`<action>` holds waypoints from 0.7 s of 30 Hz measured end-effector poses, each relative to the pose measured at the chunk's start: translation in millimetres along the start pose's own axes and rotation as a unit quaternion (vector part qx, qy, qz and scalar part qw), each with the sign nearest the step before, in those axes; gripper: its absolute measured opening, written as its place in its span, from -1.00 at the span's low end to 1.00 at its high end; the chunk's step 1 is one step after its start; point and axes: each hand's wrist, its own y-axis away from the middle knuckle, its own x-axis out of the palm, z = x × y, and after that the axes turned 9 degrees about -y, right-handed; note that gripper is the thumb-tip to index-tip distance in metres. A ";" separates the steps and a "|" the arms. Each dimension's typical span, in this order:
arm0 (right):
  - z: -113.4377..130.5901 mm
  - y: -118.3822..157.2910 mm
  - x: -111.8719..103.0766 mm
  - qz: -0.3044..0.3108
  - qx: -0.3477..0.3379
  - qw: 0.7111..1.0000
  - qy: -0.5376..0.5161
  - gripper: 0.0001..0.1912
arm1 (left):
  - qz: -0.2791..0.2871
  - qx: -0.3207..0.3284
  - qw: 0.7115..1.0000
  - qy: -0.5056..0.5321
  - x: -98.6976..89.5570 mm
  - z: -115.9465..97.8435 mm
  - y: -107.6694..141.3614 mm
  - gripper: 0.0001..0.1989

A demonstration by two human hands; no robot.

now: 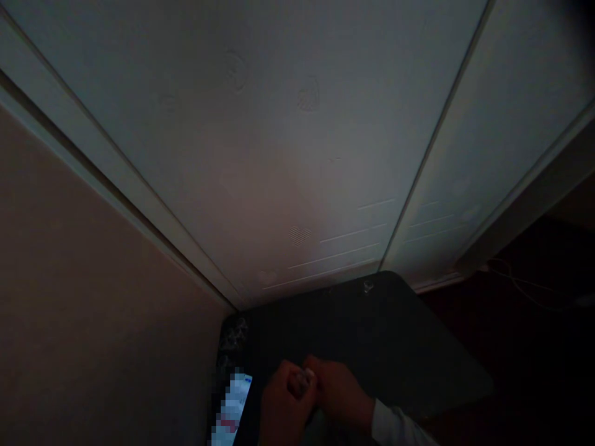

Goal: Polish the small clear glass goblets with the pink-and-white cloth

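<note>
In a dimly lit room, a brown wall [93, 279] stands to the left of the fingers. Closer in, just left of the fingers, a phone [235, 402] glows, its screen partly blurred out; a patterned patch [233, 334] lies beyond it at the table's corner. The left hand [283, 402] is curled closed around a small item [302, 379], its shape and make lost in the gloom. The item sits where the two hands meet, and the fingers of the right hand [339, 387] are bent in against it, apparently gripping its near end. How far the handling has gone cannot be told: the item is in hand, not set down, and no finished result shows. Ahead of the fingers rises a pale panel [325, 155] marked with hearts and raised lines. To the right, a light sleeve [400, 427] trails from the wrist, the dark table [437, 359] spreads out beside the fingers, a tiny shiny piece [368, 286] rests near its far edge, and a cable [511, 279] curls well beyond.
</note>
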 end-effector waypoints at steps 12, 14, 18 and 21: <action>-15.3 -0.3 2.6 0.057 0.024 0.995 0.075 -0.72 | -0.018 0.166 0.976 -0.136 -0.1 0.2 5.0 -0.90; -16.9 -1.3 3.9 0.061 0.021 0.995 0.078 -0.72 | -0.010 0.149 0.981 -0.126 0.4 -0.4 4.9 -0.90; -17.0 -1.4 3.8 0.080 0.005 0.995 0.068 -0.71 | 0.013 0.101 0.992 -0.075 -0.5 -1.0 5.5 -0.89; -14.4 1.4 -0.3 0.093 -0.010 0.995 0.046 -0.68 | 0.019 0.066 0.998 -0.018 -3.2 -1.2 7.0 -0.89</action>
